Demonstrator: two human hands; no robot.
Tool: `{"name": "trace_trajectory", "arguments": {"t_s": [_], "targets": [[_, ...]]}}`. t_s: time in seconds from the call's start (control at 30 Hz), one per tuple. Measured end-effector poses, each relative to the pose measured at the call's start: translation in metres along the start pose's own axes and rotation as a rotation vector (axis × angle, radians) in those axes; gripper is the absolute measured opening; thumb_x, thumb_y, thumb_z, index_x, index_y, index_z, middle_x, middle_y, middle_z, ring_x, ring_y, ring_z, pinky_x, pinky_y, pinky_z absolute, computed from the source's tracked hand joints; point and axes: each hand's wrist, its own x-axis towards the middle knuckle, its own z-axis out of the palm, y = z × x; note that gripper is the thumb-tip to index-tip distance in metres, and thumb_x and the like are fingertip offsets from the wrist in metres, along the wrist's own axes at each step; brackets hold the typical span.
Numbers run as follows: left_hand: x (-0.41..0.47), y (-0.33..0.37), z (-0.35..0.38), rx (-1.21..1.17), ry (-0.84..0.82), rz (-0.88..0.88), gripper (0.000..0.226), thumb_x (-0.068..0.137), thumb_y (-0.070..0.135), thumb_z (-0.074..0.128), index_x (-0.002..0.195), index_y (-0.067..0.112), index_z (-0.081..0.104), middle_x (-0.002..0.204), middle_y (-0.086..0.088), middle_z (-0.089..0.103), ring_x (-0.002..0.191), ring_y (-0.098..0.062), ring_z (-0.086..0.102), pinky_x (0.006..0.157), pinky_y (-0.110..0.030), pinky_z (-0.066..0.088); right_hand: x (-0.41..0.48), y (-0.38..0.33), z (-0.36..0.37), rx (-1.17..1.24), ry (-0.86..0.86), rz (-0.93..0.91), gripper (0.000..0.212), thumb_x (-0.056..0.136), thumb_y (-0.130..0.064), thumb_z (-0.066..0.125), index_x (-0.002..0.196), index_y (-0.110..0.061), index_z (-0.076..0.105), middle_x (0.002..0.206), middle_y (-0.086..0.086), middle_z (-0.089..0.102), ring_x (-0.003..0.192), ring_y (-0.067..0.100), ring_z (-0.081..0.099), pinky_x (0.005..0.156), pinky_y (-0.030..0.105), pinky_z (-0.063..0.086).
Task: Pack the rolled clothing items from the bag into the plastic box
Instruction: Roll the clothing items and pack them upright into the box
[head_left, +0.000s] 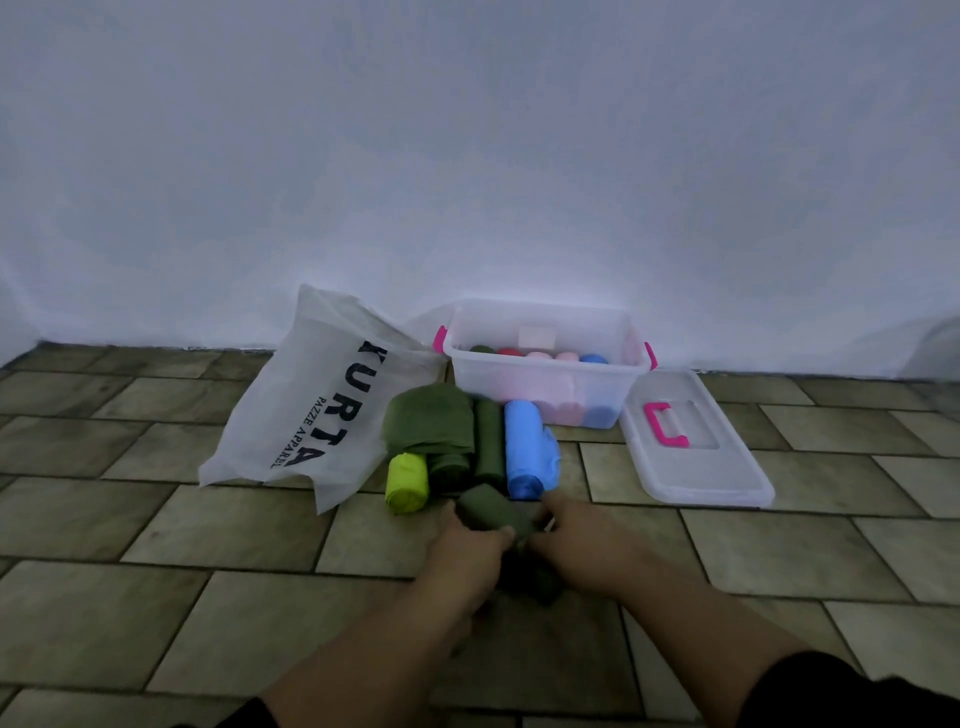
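Note:
A dark green rolled garment lies on the tiled floor, held from both sides. My left hand grips its left end and my right hand grips its right end. Behind it lie more rolls: a lime one, dark green ones and a blue one. A loosely folded green cloth tops them. The clear plastic box with pink latches stands by the wall and holds several coloured rolls. The white printed bag lies slumped to the left.
The box's clear lid with a pink handle lies flat on the floor to the right of the box. A pale wall rises just behind the box and bag. Tiled floor stretches left and near me.

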Motion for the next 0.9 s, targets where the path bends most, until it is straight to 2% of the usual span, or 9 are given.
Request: {"name": "trace_trajectory", "arguments": {"t_s": [0.07,0.1,0.27,0.43,0.57,0.63,0.7,0.8,0.9], "targets": [[-0.002,0.004,0.007,-0.062,0.040,-0.013,0.075,0.086,0.020,0.063,0.149,0.018,0.021,0.130,-0.013,0.052,0.082,-0.016,0.056,0.063,-0.029,0.051,-0.004,-0.001,0.002,0.149,-0.039,0.051,0.014,0.082,-0.033,0.061,0.088,-0.021,0.057,0.077,-0.004,0.061,0.068,0.010,0.056,0.055,0.023,0.038],[-0.001,0.006,0.008,-0.088,0.067,-0.017,0.077,0.087,0.019,0.062,0.150,0.018,0.017,0.133,-0.013,0.050,0.081,-0.015,0.053,0.061,-0.026,0.046,-0.008,0.000,0.002,0.218,-0.060,0.059,0.011,0.081,-0.033,0.063,0.084,-0.023,0.058,0.075,-0.005,0.062,0.066,0.009,0.056,0.056,0.023,0.039],[-0.003,0.002,0.010,-0.184,0.070,0.034,0.070,0.090,0.015,0.060,0.148,0.024,0.021,0.134,-0.008,0.047,0.108,-0.023,0.051,0.092,-0.037,0.046,-0.023,0.005,0.003,0.410,-0.167,0.060,0.009,0.078,-0.024,0.067,0.085,-0.020,0.062,0.085,0.000,0.068,0.078,0.014,0.060,0.074,0.037,0.049],[0.000,0.022,0.015,-0.288,0.043,0.114,0.067,0.088,0.015,0.062,0.143,0.030,0.026,0.117,-0.001,0.051,0.096,-0.017,0.054,0.087,-0.037,0.049,-0.021,-0.002,-0.011,0.658,-0.176,0.058,0.027,0.072,-0.025,0.073,0.081,-0.017,0.049,0.073,0.004,0.061,0.068,0.016,0.055,0.063,0.033,0.043],[0.031,0.073,0.010,-0.030,0.023,0.344,0.072,0.089,0.030,0.061,0.147,0.029,0.019,0.137,-0.005,0.048,0.110,-0.019,0.050,0.087,-0.022,0.037,0.007,-0.010,-0.049,0.882,-0.085,0.054,0.027,0.074,-0.002,0.071,0.092,-0.008,0.052,0.092,0.023,0.065,0.083,0.032,0.062,0.076,0.046,0.049],[0.056,0.103,0.002,0.084,-0.002,0.428,0.064,0.094,0.044,0.049,0.149,0.029,0.019,0.147,-0.005,0.039,0.125,-0.024,0.044,0.098,-0.027,0.033,0.030,-0.016,-0.073,0.987,-0.037,0.030,0.021,0.077,0.001,0.069,0.088,-0.008,0.053,0.086,0.019,0.068,0.079,0.029,0.068,0.073,0.045,0.056],[0.087,0.126,-0.011,0.236,0.079,0.474,0.061,0.096,0.049,0.037,0.150,0.027,0.018,0.154,-0.004,0.028,0.136,-0.024,0.032,0.110,-0.040,0.027,0.059,-0.023,-0.097,1.049,0.065,0.010,0.018,0.081,-0.002,0.067,0.083,-0.011,0.052,0.078,0.012,0.069,0.069,0.023,0.069,0.061,0.037,0.057],[0.133,0.144,-0.026,0.703,0.203,0.393,0.076,0.094,0.050,0.037,0.151,0.015,0.001,0.160,-0.005,0.006,0.145,-0.025,0.012,0.115,-0.052,0.014,0.113,-0.033,-0.123,0.995,0.279,0.052,0.021,0.084,-0.011,0.068,0.095,-0.006,0.051,0.093,0.017,0.066,0.078,0.028,0.069,0.065,0.041,0.059],[0.166,0.150,-0.030,0.800,0.078,0.253,0.096,0.089,0.058,0.043,0.148,0.007,-0.012,0.160,-0.010,-0.004,0.146,-0.028,0.005,0.116,-0.053,0.010,0.167,-0.047,-0.132,0.755,0.355,0.096,0.031,0.082,-0.018,0.070,0.102,-0.008,0.048,0.106,0.018,0.060,0.091,0.032,0.065,0.075,0.048,0.058]]}}
